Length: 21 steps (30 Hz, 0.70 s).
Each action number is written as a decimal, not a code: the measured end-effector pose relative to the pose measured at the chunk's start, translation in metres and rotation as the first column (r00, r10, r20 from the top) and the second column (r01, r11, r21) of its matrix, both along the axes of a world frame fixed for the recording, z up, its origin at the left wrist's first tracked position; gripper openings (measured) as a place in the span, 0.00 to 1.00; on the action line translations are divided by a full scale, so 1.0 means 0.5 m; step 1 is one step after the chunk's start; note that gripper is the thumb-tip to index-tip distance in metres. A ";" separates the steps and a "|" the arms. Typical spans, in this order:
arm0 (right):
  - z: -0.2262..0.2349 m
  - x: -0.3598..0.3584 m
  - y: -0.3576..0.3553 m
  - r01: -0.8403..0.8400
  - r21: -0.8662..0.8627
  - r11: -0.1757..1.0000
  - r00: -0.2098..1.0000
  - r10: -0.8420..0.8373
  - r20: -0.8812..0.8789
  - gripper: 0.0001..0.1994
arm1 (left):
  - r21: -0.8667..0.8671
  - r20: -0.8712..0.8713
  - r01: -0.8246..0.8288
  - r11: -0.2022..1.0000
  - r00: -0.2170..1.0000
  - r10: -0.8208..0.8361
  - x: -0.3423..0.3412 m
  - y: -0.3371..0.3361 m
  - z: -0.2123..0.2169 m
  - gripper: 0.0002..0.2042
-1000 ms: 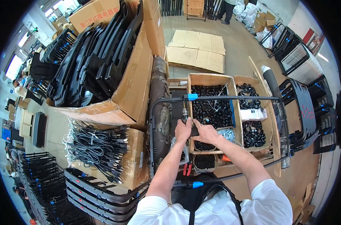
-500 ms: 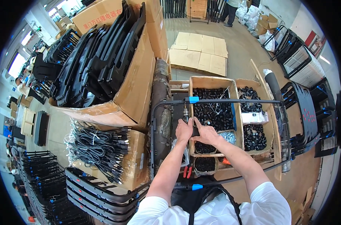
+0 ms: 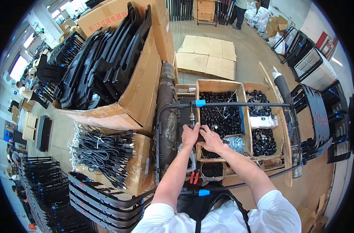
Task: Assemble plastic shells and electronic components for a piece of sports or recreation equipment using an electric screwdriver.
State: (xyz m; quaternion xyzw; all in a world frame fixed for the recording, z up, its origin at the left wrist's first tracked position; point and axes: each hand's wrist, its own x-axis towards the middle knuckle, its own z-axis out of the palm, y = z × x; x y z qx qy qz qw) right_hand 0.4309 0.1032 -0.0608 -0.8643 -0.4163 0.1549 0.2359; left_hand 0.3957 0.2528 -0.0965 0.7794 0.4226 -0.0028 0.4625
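A black rectangular frame [image 3: 239, 104] with rounded corners lies across the workbench in front of me, with a blue clip [image 3: 200, 103] on its far bar and a blue clip [image 3: 204, 192] on its near bar. Inside it my left hand [image 3: 190, 134] is closed around a power screwdriver [image 3: 192, 117], whose metal chuck points away from me at the far bar beside the clip. My right hand [image 3: 211, 139] is closed over the tool's dark rear part, close against the left. The fingers hide most of the body. Red-handled pliers [image 3: 194, 178] lie below my left hand.
Wooden bins [image 3: 242, 116] hold many black plastic caps, with silver screws [image 3: 236, 143] nearest my right hand. To the left stand a carton of black panels [image 3: 107, 70], bundled black cables [image 3: 103, 151] and stacked black frames [image 3: 103, 198]. A person [image 3: 238, 13] stands far off.
My right hand has shifted slightly, its fingers closing more over the tool's rear part. The left hand and black frame stay nearly in place.
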 end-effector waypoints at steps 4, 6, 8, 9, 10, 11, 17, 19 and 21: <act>-0.001 -0.006 -0.006 0.005 -0.008 1.000 1.000 -0.005 -0.011 0.31 | -0.015 0.008 -0.042 0.999 0.999 0.043 -0.006 -0.010 0.007 0.43; 0.003 -0.010 -0.009 0.006 -0.007 1.000 1.000 -0.006 -0.003 0.31 | -0.011 0.011 -0.061 0.998 0.998 0.061 -0.010 -0.011 0.009 0.42; 0.008 -0.015 -0.010 0.008 0.007 1.000 1.000 -0.008 -0.015 0.31 | 0.017 0.017 -0.060 0.998 0.998 0.059 -0.013 -0.013 0.006 0.41; 0.011 -0.018 -0.010 0.006 0.009 1.000 1.000 -0.006 -0.014 0.31 | 0.044 0.021 -0.058 0.997 0.998 0.057 -0.016 -0.013 0.003 0.40; 0.013 -0.021 -0.010 0.007 0.014 1.000 1.000 -0.007 -0.016 0.31 | 0.047 0.021 -0.059 0.997 0.998 0.059 -0.018 -0.013 -0.001 0.40; 0.015 -0.023 -0.010 0.008 0.019 1.000 1.000 -0.008 -0.019 0.31 | 0.066 0.038 -0.067 0.996 0.997 0.064 -0.021 -0.013 -0.005 0.39; 0.017 -0.027 -0.024 -0.001 -0.031 1.000 0.999 0.003 0.050 0.33 | 0.062 0.091 -0.040 0.997 0.995 0.035 -0.036 -0.024 -0.008 0.35; 0.022 -0.026 -0.033 0.021 -0.051 0.998 0.998 -0.018 0.054 0.32 | 0.085 0.105 -0.044 0.995 0.994 0.035 -0.035 -0.035 0.004 0.35; 0.038 -0.026 -0.049 0.061 -0.016 0.998 0.996 -0.060 0.073 0.31 | 0.139 0.081 0.024 0.990 0.996 -0.035 -0.026 -0.050 0.015 0.34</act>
